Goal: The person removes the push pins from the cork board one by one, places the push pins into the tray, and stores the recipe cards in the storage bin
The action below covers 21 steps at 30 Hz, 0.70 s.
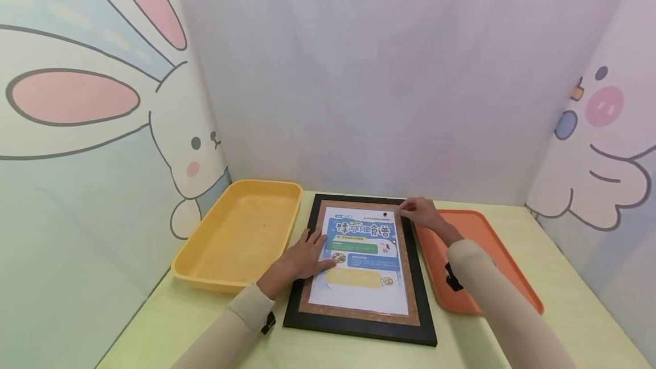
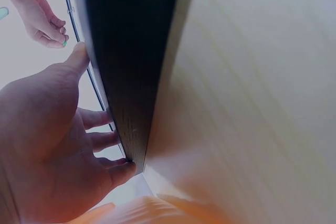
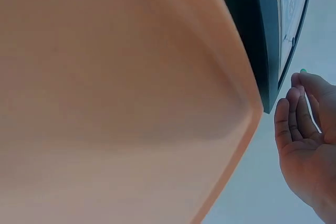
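Note:
A cork board in a black frame lies on the table, with a printed poster on its cork. My left hand rests with spread fingers across the poster's left edge and the frame; its thumb lies on the sheet. At the poster's upper right corner, my right hand pinches a small green pushpin, of which only a bit shows between the fingertips. The same pushpin peeks out in the right wrist view. A small dark round spot sits near the poster's top edge.
A yellow tray stands left of the board, close to the left forearm. To the right lies an orange tray, partly under the right forearm. A white curtain wall closes off the back, and printed panels flank the table.

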Each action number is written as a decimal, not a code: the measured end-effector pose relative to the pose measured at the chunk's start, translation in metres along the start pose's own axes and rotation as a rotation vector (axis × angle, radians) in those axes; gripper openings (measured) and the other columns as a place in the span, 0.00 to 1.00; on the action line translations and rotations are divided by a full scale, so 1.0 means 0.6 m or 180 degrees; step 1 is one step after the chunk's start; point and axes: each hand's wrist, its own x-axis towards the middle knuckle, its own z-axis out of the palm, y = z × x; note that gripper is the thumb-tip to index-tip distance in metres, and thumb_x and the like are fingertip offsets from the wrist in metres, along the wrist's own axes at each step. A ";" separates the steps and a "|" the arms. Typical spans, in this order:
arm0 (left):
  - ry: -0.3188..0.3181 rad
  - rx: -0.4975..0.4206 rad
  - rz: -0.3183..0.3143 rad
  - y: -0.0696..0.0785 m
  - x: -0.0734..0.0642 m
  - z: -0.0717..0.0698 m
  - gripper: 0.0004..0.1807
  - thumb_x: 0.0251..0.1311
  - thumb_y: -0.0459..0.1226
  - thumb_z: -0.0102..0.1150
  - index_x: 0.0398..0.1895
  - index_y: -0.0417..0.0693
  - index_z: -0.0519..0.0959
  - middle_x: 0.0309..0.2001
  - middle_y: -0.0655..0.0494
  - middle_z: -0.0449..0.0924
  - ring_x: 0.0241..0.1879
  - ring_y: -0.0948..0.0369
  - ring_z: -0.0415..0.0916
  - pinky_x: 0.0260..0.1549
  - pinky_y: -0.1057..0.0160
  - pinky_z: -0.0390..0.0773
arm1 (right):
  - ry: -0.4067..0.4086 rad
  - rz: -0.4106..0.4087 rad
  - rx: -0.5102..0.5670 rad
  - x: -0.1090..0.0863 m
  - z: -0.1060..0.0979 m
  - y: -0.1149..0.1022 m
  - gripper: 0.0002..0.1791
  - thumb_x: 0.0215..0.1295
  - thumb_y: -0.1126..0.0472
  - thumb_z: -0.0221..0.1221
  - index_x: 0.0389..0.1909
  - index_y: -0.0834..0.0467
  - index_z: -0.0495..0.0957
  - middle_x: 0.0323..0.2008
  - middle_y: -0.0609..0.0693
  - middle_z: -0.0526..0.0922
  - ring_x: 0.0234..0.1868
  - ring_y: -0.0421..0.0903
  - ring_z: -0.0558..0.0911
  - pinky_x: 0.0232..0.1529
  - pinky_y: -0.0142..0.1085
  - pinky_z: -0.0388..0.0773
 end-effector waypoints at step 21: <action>0.0035 -0.0414 -0.0081 -0.001 0.003 0.002 0.49 0.66 0.64 0.60 0.81 0.47 0.60 0.83 0.46 0.51 0.81 0.39 0.46 0.69 0.36 0.64 | -0.0136 0.0290 -0.0043 -0.037 -0.035 0.067 0.10 0.70 0.62 0.66 0.42 0.66 0.87 0.42 0.63 0.88 0.47 0.63 0.86 0.47 0.55 0.83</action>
